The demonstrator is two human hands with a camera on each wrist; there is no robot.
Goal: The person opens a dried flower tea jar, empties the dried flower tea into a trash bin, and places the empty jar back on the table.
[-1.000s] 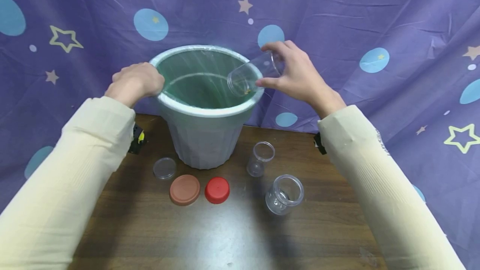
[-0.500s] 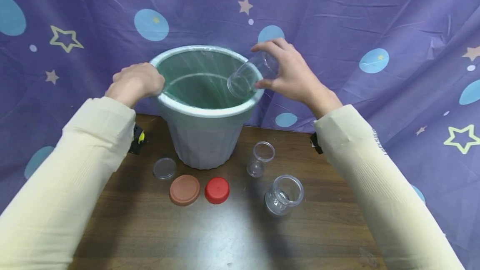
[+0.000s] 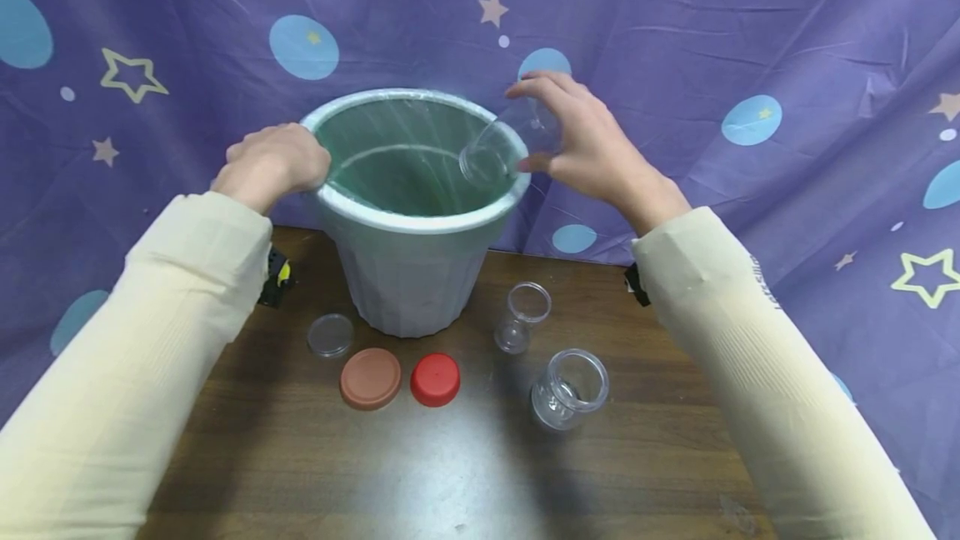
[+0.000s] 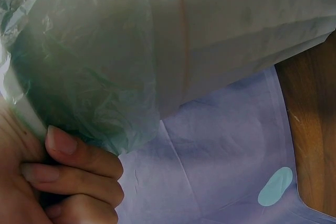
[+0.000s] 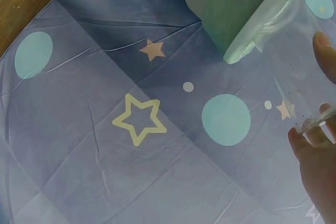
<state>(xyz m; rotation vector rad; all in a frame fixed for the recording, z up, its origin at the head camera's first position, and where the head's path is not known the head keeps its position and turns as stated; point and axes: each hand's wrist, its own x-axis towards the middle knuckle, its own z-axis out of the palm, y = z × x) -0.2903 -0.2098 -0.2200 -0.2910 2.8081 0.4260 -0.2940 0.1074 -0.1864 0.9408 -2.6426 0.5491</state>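
A pale green trash bin stands upright, a thin clear green bag folded over its rim. My left hand grips the rim at the left, fingers curled in beside the bag in the left wrist view. At the opposite side, my right hand holds a clear plastic jar by its base end, thumb below and fingers above. The jar is tilted, mouth down and leftward over the bin's right rim. A few tiny dark specks cling inside near its base in the right wrist view.
On the wooden table before the bin lie a clear lid, a brownish-orange lid and a red cap. Two clear jars, one slim and one wider, stand open to the right. A purple patterned cloth hangs behind.
Small yellowish bits seen in the jar's mouth one second ago no longer show there. The right hand and jar shifted slightly left, then back right. The left hand stays on the rim.
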